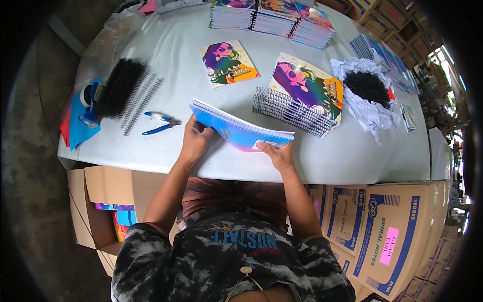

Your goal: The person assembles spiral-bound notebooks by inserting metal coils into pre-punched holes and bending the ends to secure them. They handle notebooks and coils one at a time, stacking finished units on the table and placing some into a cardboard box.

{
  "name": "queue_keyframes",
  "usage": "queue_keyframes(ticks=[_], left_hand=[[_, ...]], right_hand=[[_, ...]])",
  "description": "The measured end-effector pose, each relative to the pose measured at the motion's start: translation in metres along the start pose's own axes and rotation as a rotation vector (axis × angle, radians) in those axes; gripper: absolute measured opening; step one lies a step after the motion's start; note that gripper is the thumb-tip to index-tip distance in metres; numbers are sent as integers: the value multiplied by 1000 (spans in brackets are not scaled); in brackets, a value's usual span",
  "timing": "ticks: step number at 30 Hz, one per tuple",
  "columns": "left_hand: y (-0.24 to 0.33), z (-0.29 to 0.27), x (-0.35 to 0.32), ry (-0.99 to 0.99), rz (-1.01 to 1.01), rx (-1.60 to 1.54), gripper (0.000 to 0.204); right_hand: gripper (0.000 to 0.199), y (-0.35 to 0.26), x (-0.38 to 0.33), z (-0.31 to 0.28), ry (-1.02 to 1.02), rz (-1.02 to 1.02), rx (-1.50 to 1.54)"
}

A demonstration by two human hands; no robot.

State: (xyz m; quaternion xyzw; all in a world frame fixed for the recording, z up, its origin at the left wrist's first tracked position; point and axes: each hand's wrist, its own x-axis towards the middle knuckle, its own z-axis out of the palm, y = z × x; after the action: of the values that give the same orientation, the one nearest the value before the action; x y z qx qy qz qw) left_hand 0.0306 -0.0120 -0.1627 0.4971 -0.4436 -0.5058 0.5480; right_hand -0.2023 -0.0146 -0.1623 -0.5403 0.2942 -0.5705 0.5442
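Observation:
Between my two hands, a notebook point(236, 132) with a blue and pink cover is held tilted above the near table edge, its row of punched holes facing up. My left hand point(196, 138) grips its left end, thumb on the cover. At the right end, my right hand point(278, 155) pinches it with the thumb on a pale label. Just beyond lies a stack of notebooks point(307, 83) with illustrated covers, spiral coils along its near edge. A single illustrated notebook point(229, 64) lies farther back. Blue-handled pliers point(160, 124) rest left of my left hand.
Black spiral coils point(123, 88) lie piled at the left beside a tape dispenser point(90, 103). Notebook stacks point(271, 20) stand at the back. Crumpled paper point(370, 113) holds a black tangle point(366, 88) at the right. Cardboard boxes point(392, 236) stand below the table; an open one point(108, 186) is at left.

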Motion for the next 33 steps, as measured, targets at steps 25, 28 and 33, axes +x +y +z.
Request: queue_keyframes(ticks=[25,28,33], left_hand=[[34,-162,80,345,81,1637,38],[42,-161,82,390,-4,1505,35],[53,-164,80,371,-142,1447,27]], right_hand=[[27,-22,17,-5,-84,-27,-209],[30,-23,21,0,-100,-75,-125],[29,-25,21,-3,-119,-44,-181]])
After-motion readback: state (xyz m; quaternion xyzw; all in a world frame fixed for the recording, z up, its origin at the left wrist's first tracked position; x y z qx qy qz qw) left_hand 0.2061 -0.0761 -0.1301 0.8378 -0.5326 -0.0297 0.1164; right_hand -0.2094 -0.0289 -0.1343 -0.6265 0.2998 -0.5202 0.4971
